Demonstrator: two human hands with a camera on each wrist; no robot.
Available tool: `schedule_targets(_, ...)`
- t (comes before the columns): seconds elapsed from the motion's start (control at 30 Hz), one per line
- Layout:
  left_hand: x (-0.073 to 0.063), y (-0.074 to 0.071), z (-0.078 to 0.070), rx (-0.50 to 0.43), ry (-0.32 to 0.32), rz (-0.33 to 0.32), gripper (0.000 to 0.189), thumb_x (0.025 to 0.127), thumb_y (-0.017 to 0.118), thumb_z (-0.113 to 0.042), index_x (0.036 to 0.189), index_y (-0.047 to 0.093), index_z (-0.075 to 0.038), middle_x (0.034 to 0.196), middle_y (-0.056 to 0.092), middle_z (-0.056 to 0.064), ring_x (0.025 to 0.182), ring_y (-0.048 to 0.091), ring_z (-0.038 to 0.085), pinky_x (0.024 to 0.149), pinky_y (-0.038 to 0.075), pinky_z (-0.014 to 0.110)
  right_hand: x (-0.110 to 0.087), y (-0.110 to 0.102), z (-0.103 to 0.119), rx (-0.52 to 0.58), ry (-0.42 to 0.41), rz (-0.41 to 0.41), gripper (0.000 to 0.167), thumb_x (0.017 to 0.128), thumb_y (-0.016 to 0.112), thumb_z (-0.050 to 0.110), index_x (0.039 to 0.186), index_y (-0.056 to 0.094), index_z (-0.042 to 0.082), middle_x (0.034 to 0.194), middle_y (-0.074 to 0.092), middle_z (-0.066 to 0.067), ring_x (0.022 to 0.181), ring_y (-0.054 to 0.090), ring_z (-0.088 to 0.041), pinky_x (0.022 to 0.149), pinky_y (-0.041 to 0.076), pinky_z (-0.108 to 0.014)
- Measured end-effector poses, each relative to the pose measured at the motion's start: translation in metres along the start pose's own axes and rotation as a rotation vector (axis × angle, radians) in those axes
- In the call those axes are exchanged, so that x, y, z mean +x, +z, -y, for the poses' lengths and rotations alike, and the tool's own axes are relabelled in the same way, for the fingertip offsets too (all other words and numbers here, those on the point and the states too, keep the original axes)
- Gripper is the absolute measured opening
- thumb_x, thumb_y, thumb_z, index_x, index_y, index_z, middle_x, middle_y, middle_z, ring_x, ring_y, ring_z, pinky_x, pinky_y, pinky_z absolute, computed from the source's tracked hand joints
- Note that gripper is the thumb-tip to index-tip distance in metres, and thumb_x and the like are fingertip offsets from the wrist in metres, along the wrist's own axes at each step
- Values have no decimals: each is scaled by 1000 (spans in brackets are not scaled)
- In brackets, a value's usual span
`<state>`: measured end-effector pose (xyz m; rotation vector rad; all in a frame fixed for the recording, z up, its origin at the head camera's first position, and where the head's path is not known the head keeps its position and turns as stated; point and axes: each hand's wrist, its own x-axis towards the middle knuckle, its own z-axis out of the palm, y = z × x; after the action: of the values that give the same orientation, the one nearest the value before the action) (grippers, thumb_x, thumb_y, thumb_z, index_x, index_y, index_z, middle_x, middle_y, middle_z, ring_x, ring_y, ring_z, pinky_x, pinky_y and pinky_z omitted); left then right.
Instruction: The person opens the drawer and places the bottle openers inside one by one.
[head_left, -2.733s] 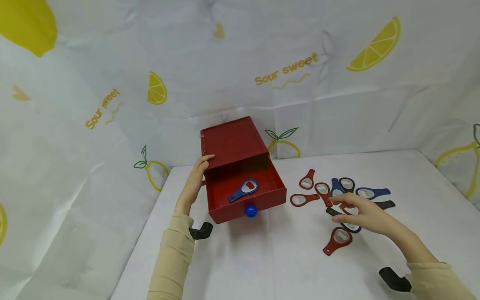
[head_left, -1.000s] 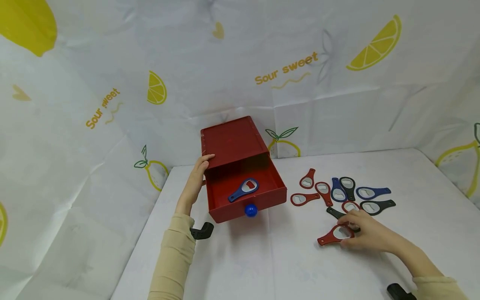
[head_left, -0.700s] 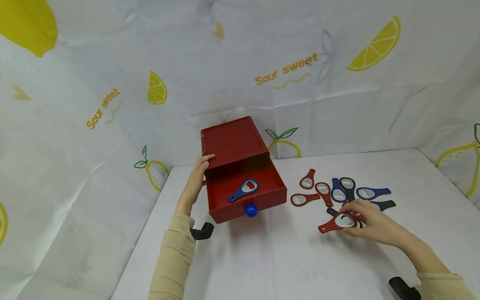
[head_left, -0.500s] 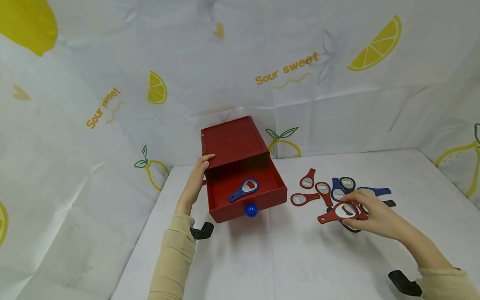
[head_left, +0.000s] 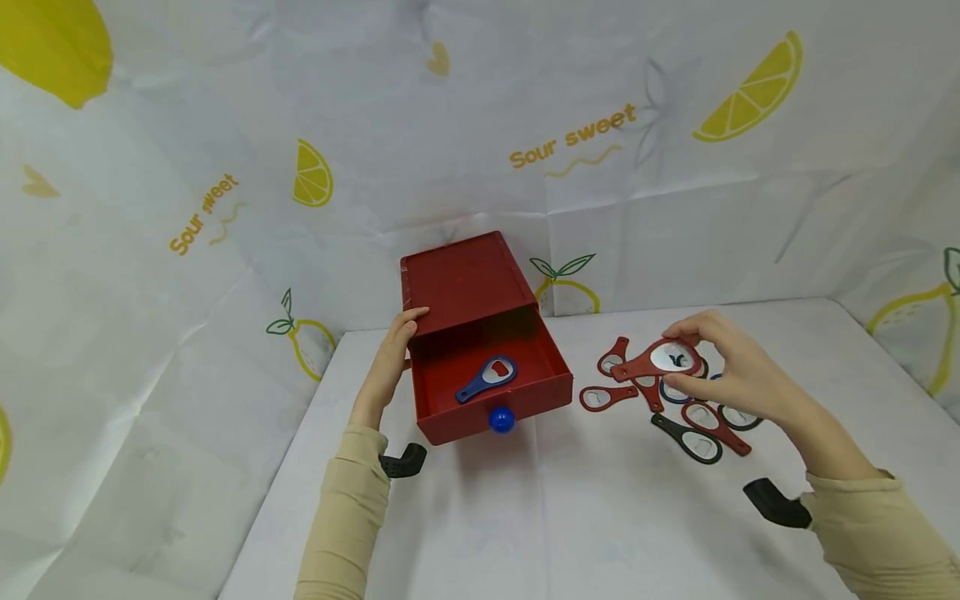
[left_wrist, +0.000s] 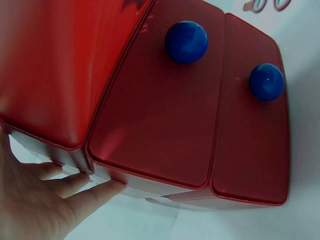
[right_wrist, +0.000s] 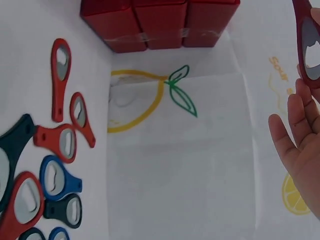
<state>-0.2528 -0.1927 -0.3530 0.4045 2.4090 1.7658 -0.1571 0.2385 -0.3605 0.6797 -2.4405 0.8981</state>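
Note:
My right hand (head_left: pixel 738 367) pinches a red bottle opener (head_left: pixel 637 367) by its round head, raised over the other openers, its handle pointing left. Its metal middle (right_wrist: pixel 310 37) shows at the upper right of the right wrist view. My left hand (head_left: pixel 386 367) rests against the left side of a red drawer cabinet (head_left: pixel 465 279), fingers extended along it in the left wrist view. The cabinet's top drawer (head_left: pixel 536 402) is pulled out. Inside it lies one blue bottle opener (head_left: pixel 480 382).
Several red, blue and black bottle openers lie right of the cabinet, among them a black one (head_left: pixel 667 427) and a red one (head_left: pixel 600 398). Some are hidden behind my right hand. Two lower drawers have blue knobs (left_wrist: pixel 266 81). A lemon-print cloth (head_left: pixel 675 233) hangs behind.
My right hand took hold of the red bottle opener nearest the front, lifted it and carried it up and slightly left over the others. My left hand and the drawer stayed put.

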Motion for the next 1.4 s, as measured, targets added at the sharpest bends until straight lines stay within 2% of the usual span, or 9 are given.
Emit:
schedule_targets(0.2, 1, 0, -1, -1, 3, 2, 41, 102, 28, -36, 140, 35, -23, 147, 28, 9, 130, 34, 29, 100, 34, 54, 30, 2, 21, 32, -10, -5, 51, 65, 83, 12, 110, 60, 14, 101, 53, 7, 93, 39, 3, 80, 33, -18)
schedule_targets(0.4, 0, 1, -1, 4, 7, 7, 41, 102, 27, -35, 140, 34, -22, 147, 28, 10, 130, 35, 30, 100, 36, 54, 54, 16, 35, 88, -107, -39, 50, 62, 84, 8, 107, 63, 10, 96, 57, 2, 92, 42, 0, 81, 35, -18)
schedule_targets(0.53, -1, 1, 0, 4, -2, 6, 41, 102, 27, -34, 140, 34, -21, 147, 29, 10, 130, 35, 29, 98, 37, 53, 66, 27, 46, 108, -113, -24, 48, 63, 84, 11, 107, 63, 9, 97, 59, 0, 92, 45, -3, 78, 39, -20)
schedule_targets(0.9, -1, 1, -1, 2, 2, -4, 40, 102, 27, -33, 139, 35, -21, 147, 29, 11, 129, 36, 29, 97, 38, 52, 97, 53, 73, 177, -17, 94, 44, 71, 80, 27, 109, 63, 12, 100, 57, -1, 94, 48, -17, 80, 41, -30)
schedule_targets(1.0, -1, 1, -1, -1, 3, -4, 41, 102, 27, -33, 140, 35, -20, 147, 29, 11, 129, 36, 30, 97, 39, 52, 105, 63, 79, 178, 10, 120, 46, 71, 80, 29, 110, 63, 11, 99, 56, -3, 92, 49, -20, 76, 41, -31)
schedule_targets(1.2, -1, 0, 0, -14, 8, 4, 42, 102, 27, -32, 141, 34, -19, 147, 29, 13, 131, 35, 30, 99, 38, 54, 119, 82, 87, 201, 54, 226, 47, 72, 78, 36, 109, 62, 13, 94, 51, -2, 85, 46, -17, 69, 41, -29)
schedule_targets(1.4, -1, 1, -2, -13, 2, 0, 41, 102, 26, -33, 140, 35, -19, 147, 29, 12, 131, 35, 30, 99, 37, 54, 125, 97, 90, 185, 26, 315, 48, 72, 78, 39, 107, 62, 12, 92, 52, -2, 81, 46, -15, 71, 41, -28)
